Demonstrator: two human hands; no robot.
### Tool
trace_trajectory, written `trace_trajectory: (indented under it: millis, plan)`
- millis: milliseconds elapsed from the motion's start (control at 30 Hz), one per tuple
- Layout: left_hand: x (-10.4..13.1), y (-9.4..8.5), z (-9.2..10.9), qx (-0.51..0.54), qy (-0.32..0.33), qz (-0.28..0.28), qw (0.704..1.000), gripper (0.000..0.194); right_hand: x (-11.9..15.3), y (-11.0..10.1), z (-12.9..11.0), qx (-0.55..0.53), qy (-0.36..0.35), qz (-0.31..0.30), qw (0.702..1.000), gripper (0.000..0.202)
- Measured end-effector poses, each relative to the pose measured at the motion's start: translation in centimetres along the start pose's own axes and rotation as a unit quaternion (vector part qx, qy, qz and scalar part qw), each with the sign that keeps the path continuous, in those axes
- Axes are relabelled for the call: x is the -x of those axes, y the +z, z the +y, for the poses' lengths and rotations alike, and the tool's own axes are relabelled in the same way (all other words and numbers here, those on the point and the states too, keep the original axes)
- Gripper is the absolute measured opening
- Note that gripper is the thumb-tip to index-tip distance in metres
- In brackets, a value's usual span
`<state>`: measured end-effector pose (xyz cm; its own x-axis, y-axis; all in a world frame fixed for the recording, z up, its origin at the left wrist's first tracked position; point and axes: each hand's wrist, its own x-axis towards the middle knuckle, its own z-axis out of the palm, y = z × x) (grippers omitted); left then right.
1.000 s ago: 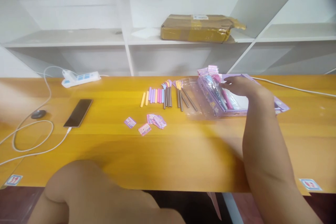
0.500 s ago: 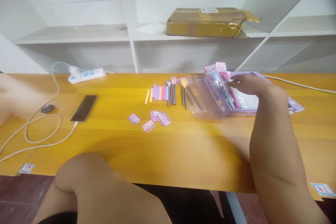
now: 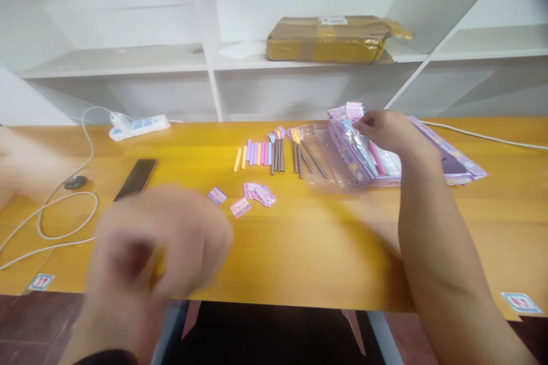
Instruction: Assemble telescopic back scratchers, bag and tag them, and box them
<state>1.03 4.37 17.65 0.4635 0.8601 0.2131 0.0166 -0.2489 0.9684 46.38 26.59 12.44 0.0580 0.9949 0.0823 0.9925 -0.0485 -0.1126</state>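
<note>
The right hand (image 3: 385, 128) is placed over the purple box (image 3: 449, 147), its fingertips close to the plastic packets (image 3: 362, 148) lying there; whether they are clamped on one cannot be told. The left hand (image 3: 169, 234) is blurred, its fingers curled above the surface (image 3: 299, 262); whether anything is held cannot be told. Beside the box, back scratchers (image 3: 300, 159) and pastel sticks (image 3: 256, 154) are laid out, with cards (image 3: 264, 195) scattered nearer the front.

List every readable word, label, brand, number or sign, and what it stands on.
None can be read for certain.
Left desk sticker: red marks, blurred.
Right desk sticker: red marks, blurred.
Small loose cards: print too small.
Label on cardboard box: too blurred.
Purple box: nothing legible.
</note>
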Motion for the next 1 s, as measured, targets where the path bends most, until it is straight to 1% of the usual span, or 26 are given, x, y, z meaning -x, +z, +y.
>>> trace_trajectory:
  millis: [33, 67, 100, 133, 167, 233, 267, 333, 367, 400, 467, 533, 633, 767, 833, 1000]
  plan:
    - [-2.1, -1.8, -0.4, -0.002, 0.041, -0.046, 0.998, 0.034, 0.0, 0.2, -0.9, -0.002, -0.014, 0.01, 1.0, 0.041]
    - [-4.3, -3.5, -1.0, -0.019, 0.07, -0.077, 0.994, 0.03, 0.1, 0.5, -1.8, -0.003, -0.031, 0.015, 0.999, 0.045]
    - [-6.5, -4.9, -2.0, -0.045, 0.079, -0.063, 0.994, 0.028, 0.1, 1.0, -2.7, -0.005, -0.05, 0.015, 0.999, 0.048]
    - [-8.6, -6.0, -3.3, -0.084, 0.062, -0.043, 0.994, 0.028, 0.1, 1.7, -3.7, -0.006, -0.069, 0.013, 0.998, 0.049]
    - [-10.5, -6.8, -4.8, -0.133, 0.033, -0.032, 0.99, 0.029, 0.2, 2.4, -4.7, -0.007, -0.092, 0.004, 0.996, 0.047]
    - [-13.3, -7.7, -8.4, -0.241, -0.017, -0.022, 0.97, 0.031, 0.4, 4.1, -6.6, -0.005, -0.122, -0.022, 0.992, 0.042]
    - [-14.2, -7.8, -10.2, -0.316, -0.036, -0.005, 0.948, 0.032, 0.6, 4.9, -7.5, -0.002, -0.129, -0.038, 0.991, 0.042]
    - [-15.0, -7.7, -13.7, -0.477, -0.063, 0.016, 0.876, 0.035, 1.0, 6.4, -9.1, 0.005, -0.138, -0.075, 0.988, 0.044]
    - [-15.1, -7.6, -15.2, -0.502, -0.077, 0.034, 0.861, 0.034, 1.2, 7.0, -9.6, 0.01, -0.139, -0.092, 0.986, 0.044]
    - [-15.0, -7.6, -16.4, -0.514, -0.088, 0.045, 0.852, 0.033, 1.3, 7.5, -10.1, 0.015, -0.138, -0.108, 0.985, 0.045]
    - [-14.7, -7.5, -18.3, -0.526, -0.109, 0.05, 0.842, 0.033, 1.4, 8.2, -10.5, 0.024, -0.129, -0.13, 0.983, 0.045]
    - [-14.6, -7.7, -19.4, -0.529, -0.126, 0.05, 0.838, 0.033, 1.4, 8.6, -10.6, 0.029, -0.116, -0.144, 0.982, 0.047]
    - [-14.8, -8.1, -20.3, -0.528, -0.147, 0.047, 0.835, 0.03, 1.2, 8.8, -10.7, 0.027, -0.09, -0.15, 0.984, 0.05]
    - [-15.3, -8.5, -20.8, -0.531, -0.177, 0.058, 0.827, 0.037, 1.2, 9.1, -11.0, 0.009, -0.052, -0.133, 0.99, 0.052]
    - [-15.4, -8.7, -20.7, -0.537, -0.184, 0.066, 0.821, 0.037, 1.1, 9.3, -11.1, -0.003, -0.042, -0.13, 0.991, 0.053]
    - [-15.6, -9.0, -19.9, -0.552, -0.173, 0.076, 0.812, 0.016, 0.9, 9.9, -11.2, -0.026, -0.028, -0.124, 0.992, 0.047]
